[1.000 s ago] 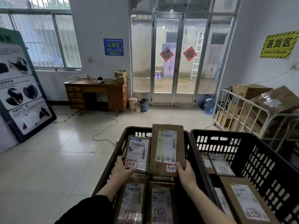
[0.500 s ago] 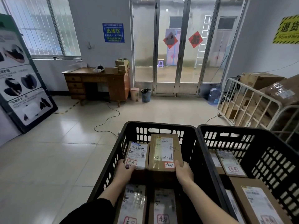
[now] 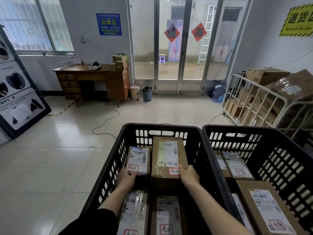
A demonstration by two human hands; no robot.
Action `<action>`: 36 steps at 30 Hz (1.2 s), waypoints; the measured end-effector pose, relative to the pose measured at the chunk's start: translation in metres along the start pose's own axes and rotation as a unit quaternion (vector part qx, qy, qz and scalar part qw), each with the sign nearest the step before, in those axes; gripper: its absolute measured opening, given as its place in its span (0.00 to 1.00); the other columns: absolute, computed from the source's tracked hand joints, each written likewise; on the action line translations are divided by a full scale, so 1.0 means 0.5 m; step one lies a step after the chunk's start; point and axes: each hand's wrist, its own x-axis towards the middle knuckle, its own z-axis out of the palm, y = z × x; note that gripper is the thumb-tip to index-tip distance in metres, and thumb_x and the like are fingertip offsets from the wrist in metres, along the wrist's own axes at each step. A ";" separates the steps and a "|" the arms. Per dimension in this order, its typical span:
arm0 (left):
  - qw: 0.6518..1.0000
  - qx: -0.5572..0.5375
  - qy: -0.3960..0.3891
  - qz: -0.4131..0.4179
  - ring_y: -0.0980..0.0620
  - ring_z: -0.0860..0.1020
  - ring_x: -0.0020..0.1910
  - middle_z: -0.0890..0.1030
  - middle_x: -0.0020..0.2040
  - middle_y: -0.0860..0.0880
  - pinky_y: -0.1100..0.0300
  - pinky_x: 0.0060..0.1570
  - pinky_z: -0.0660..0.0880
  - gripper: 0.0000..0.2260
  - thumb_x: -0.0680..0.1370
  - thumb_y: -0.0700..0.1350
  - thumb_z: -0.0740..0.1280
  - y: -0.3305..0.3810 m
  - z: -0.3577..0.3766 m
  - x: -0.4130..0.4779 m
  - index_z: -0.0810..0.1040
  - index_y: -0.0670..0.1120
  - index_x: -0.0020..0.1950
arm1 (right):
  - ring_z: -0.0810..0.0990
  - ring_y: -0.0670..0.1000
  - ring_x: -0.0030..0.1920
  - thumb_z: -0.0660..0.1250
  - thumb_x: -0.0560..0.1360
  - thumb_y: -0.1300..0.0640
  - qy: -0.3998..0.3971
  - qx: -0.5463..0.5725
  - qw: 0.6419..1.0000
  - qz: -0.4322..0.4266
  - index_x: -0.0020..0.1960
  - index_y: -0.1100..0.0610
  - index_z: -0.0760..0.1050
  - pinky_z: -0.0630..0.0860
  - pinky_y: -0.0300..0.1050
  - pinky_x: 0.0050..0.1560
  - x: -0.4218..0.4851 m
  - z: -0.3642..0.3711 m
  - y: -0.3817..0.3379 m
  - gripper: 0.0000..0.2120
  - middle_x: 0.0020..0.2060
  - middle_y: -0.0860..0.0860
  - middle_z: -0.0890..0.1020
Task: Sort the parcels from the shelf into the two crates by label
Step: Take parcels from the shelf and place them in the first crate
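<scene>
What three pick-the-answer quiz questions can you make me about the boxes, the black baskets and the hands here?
1. Where is the large brown cardboard parcel that the right hand holds?
A) on the wooden desk
B) inside the left black slotted plastic crate
C) flat on the tiled floor

2. How many black crates stand side by side?
A) one
B) two
C) four

3. What is the left hand doing?
A) hanging empty
B) waving in the air
C) holding the small brown labelled parcel

Answers:
1 B, because that crate's walls are all around the parcel.
2 B, because the left crate has just the right black crate next to it.
3 C, because its fingers grip the parcel's near end.
</scene>
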 end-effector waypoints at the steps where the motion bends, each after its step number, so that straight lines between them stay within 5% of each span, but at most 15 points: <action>1: 1.000 0.017 0.002 0.017 0.45 0.75 0.57 0.75 0.62 0.43 0.55 0.51 0.74 0.15 0.78 0.42 0.62 -0.001 0.000 -0.003 0.68 0.42 0.64 | 0.75 0.54 0.52 0.56 0.79 0.48 0.002 -0.045 0.999 -0.007 0.67 0.59 0.64 0.75 0.49 0.53 0.000 -0.006 -0.003 0.21 0.55 0.55 0.75; 4: 0.985 0.121 0.025 0.124 0.48 0.67 0.68 0.64 0.72 0.47 0.51 0.65 0.70 0.26 0.78 0.43 0.62 -0.002 0.003 -0.009 0.57 0.46 0.74 | 0.62 0.58 0.70 0.57 0.78 0.47 0.050 -0.224 0.967 -0.110 0.74 0.55 0.54 0.67 0.52 0.64 -0.010 -0.025 -0.012 0.27 0.70 0.58 0.62; 7: 0.930 0.310 0.003 0.196 0.48 0.46 0.77 0.47 0.78 0.46 0.56 0.74 0.45 0.30 0.80 0.47 0.58 0.000 0.001 -0.018 0.47 0.44 0.77 | 0.59 0.54 0.72 0.58 0.78 0.47 0.033 -0.323 0.908 -0.265 0.71 0.54 0.58 0.64 0.49 0.69 -0.021 -0.020 -0.013 0.25 0.72 0.54 0.60; 9: 0.894 0.393 -0.008 0.214 0.49 0.41 0.77 0.43 0.78 0.47 0.56 0.74 0.41 0.30 0.80 0.49 0.57 -0.012 -0.007 -0.015 0.45 0.45 0.77 | 0.58 0.53 0.73 0.57 0.78 0.46 -0.011 -0.364 0.881 -0.302 0.70 0.54 0.61 0.62 0.48 0.71 -0.021 -0.014 -0.010 0.23 0.72 0.53 0.60; 15: 0.863 0.447 -0.009 0.233 0.49 0.41 0.77 0.43 0.78 0.47 0.57 0.74 0.46 0.29 0.81 0.48 0.56 -0.034 -0.007 -0.004 0.44 0.45 0.77 | 0.56 0.52 0.73 0.55 0.79 0.46 -0.052 -0.407 0.857 -0.313 0.70 0.55 0.61 0.57 0.47 0.73 -0.014 -0.016 -0.017 0.22 0.71 0.53 0.60; 22: 0.863 0.451 0.001 0.229 0.49 0.40 0.77 0.41 0.78 0.46 0.57 0.74 0.46 0.28 0.81 0.45 0.54 -0.038 -0.001 -0.011 0.43 0.44 0.77 | 0.48 0.54 0.76 0.54 0.79 0.46 -0.060 -0.416 0.856 -0.299 0.72 0.55 0.58 0.49 0.50 0.74 -0.013 -0.013 -0.011 0.24 0.75 0.55 0.54; 29: 0.868 0.451 -0.035 0.204 0.49 0.42 0.77 0.43 0.78 0.47 0.54 0.74 0.41 0.31 0.80 0.52 0.57 -0.002 -0.022 -0.034 0.44 0.46 0.77 | 0.52 0.53 0.75 0.54 0.79 0.46 -0.063 -0.412 0.862 -0.288 0.72 0.54 0.58 0.56 0.51 0.73 -0.036 -0.030 -0.024 0.24 0.75 0.54 0.56; 36: 0.878 0.420 -0.006 0.229 0.48 0.49 0.77 0.52 0.77 0.46 0.52 0.75 0.48 0.31 0.79 0.54 0.59 0.022 -0.042 -0.079 0.50 0.45 0.76 | 0.48 0.52 0.76 0.52 0.80 0.45 -0.035 -0.428 0.848 -0.309 0.75 0.54 0.52 0.50 0.50 0.75 -0.090 -0.064 -0.022 0.27 0.76 0.52 0.53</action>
